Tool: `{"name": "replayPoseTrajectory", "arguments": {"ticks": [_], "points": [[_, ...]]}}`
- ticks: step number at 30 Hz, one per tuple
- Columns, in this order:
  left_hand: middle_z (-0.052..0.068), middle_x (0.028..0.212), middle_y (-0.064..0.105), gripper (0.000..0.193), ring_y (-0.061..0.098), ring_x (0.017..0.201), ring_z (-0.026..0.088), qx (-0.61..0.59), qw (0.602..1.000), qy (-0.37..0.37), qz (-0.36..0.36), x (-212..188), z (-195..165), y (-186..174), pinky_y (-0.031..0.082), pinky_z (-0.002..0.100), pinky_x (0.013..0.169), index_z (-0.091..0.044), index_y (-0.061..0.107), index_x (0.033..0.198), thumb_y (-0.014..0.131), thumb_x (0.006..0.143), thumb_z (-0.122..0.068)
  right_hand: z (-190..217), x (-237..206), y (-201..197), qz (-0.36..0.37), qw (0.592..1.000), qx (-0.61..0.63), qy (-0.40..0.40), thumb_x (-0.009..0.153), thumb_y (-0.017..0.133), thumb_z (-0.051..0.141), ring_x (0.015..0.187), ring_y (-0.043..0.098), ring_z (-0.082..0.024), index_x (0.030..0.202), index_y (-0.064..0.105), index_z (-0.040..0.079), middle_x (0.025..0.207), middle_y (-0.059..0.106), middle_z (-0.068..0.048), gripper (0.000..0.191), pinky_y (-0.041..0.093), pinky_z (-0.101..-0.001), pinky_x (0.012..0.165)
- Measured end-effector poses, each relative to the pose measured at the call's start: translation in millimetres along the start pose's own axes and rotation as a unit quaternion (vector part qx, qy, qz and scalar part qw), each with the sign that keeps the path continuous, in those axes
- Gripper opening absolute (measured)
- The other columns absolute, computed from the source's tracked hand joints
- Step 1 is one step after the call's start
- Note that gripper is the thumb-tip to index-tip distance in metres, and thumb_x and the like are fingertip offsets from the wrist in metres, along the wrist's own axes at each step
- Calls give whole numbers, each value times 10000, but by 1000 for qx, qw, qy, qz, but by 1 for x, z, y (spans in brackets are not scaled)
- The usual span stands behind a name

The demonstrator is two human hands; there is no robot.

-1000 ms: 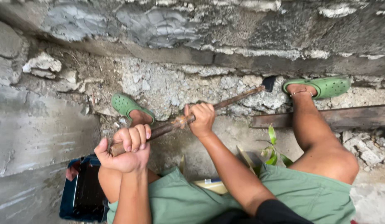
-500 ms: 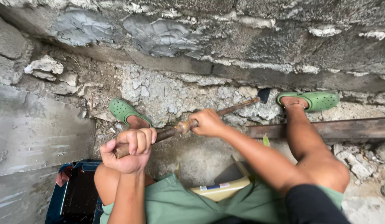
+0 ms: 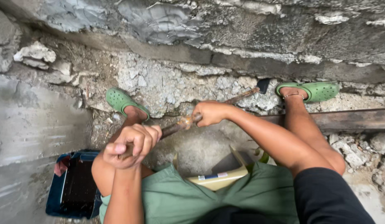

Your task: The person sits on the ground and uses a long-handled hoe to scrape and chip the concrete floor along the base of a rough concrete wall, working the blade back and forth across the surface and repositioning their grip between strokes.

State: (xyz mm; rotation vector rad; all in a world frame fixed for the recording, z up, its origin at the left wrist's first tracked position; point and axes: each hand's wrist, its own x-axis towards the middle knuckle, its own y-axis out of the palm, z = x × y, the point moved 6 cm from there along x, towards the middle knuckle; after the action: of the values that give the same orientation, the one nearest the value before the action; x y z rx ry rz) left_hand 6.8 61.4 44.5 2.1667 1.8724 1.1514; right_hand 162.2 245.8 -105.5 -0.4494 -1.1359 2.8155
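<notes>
Both my hands grip a long wooden-handled digging tool [image 3: 242, 96]. My left hand [image 3: 132, 144] is closed around the near end of the handle. My right hand [image 3: 209, 113] holds it further along, near the middle. The tool's dark metal head [image 3: 263, 85] rests against the rough broken concrete at the foot of the wall [image 3: 225, 25]. I sit low with knees apart, in green shorts. My feet wear green clogs, the left clog [image 3: 120, 100] and the right clog [image 3: 313, 91], planted on the rubble.
A dark blue plastic tub [image 3: 72, 186] stands by my left thigh. A yellowish low seat [image 3: 217, 178] shows between my legs. A wooden plank [image 3: 350, 120] lies under my right leg. Loose concrete chunks [image 3: 34, 56] lie at upper left and rubble [image 3: 371, 149] at right.
The view has shifted slightly. My hands and the tool have slid a little to the right, and the head stays at the base of the wall.
</notes>
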Motion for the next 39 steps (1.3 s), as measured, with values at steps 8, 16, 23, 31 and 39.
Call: {"name": "replayPoseTrajectory", "arguments": {"ticks": [8, 16, 23, 31, 39], "points": [[37, 545, 371, 597, 380, 573, 230, -112, 930, 91, -339, -14, 8, -32, 366, 392, 759, -121, 380, 610, 389, 957, -607, 23, -1, -2, -467, 880, -83, -28, 696, 725, 135, 702, 688, -286, 744, 668, 137, 695, 687, -58, 74, 500, -435, 693], [27, 557, 383, 554, 383, 594, 225, -136, 944, 52, -296, -19, 4, -52, 365, 386, 783, -138, 394, 636, 408, 929, -609, 13, 14, 7, -402, 909, -91, 63, 735, 768, 166, 642, 661, -318, 714, 650, 128, 648, 663, -85, 125, 492, -463, 643], [30, 513, 419, 490, 374, 556, 200, -15, 1000, -2, -24, -2, 1, -19, 347, 382, 729, -154, 380, 614, 460, 878, -559, -11, -1, -6, 19, 1000, -5, 23, 684, 768, 267, 621, 686, -336, 764, 682, 121, 649, 674, -99, 187, 512, -466, 596], [50, 531, 395, 733, 391, 560, 225, -130, 930, 85, -332, -22, 9, -33, 355, 365, 727, -107, 371, 599, 324, 981, -731, 16, -16, 9, -608, 787, -103, 19, 831, 785, 168, 620, 611, -312, 659, 551, 129, 636, 597, -81, 293, 432, -445, 634], [15, 520, 360, 597, 371, 559, 207, -48, 974, 25, -222, -11, 3, -27, 346, 400, 810, -144, 370, 659, 424, 903, -685, -22, 2, -4, -169, 983, -40, 62, 700, 755, 209, 622, 661, -335, 744, 687, 131, 627, 654, -106, 112, 498, -463, 621]]}}
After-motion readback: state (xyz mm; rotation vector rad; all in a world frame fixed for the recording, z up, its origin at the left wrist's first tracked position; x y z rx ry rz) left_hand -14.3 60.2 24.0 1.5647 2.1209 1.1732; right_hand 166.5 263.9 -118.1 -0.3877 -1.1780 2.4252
